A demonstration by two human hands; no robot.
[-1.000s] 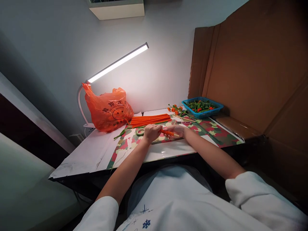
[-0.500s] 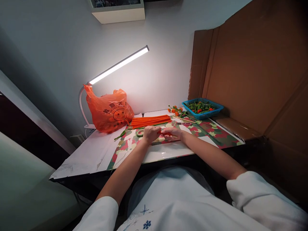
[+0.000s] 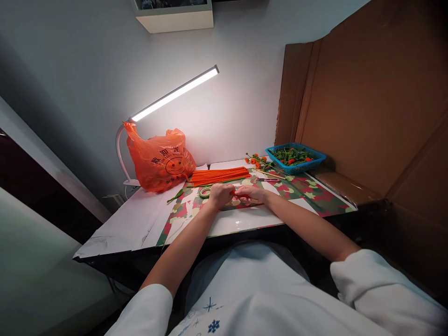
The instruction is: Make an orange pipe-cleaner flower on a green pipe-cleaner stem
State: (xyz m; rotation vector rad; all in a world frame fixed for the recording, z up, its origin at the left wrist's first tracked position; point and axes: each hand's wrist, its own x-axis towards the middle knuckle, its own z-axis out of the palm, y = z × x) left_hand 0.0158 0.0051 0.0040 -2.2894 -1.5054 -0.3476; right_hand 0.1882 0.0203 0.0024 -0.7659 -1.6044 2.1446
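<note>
Over the patterned mat near the table's front edge, my left hand (image 3: 220, 196) and my right hand (image 3: 249, 194) meet at the fingertips. Both are closed on a small orange pipe cleaner piece (image 3: 233, 192), mostly covered by the fingers. Just behind them lies a bundle of orange pipe cleaners (image 3: 220, 176), with green stems along its front. A roll of green tape (image 3: 204, 192) rests left of my left hand. Beyond my right hand is a thin tool with pinkish handles (image 3: 269, 180), perhaps scissors.
An orange plastic bag (image 3: 161, 163) stands at the back left beneath a lit lamp (image 3: 175, 93). At the back right, a blue basket (image 3: 297, 170) holds green and orange pieces, beside orange flowers (image 3: 257, 164). Looped green stems (image 3: 175, 196) lie left. Cardboard (image 3: 350, 107) walls the right side.
My right fingers have turned slightly around the orange piece. Both hands stay in nearly the same place, and the view has shifted a little.
</note>
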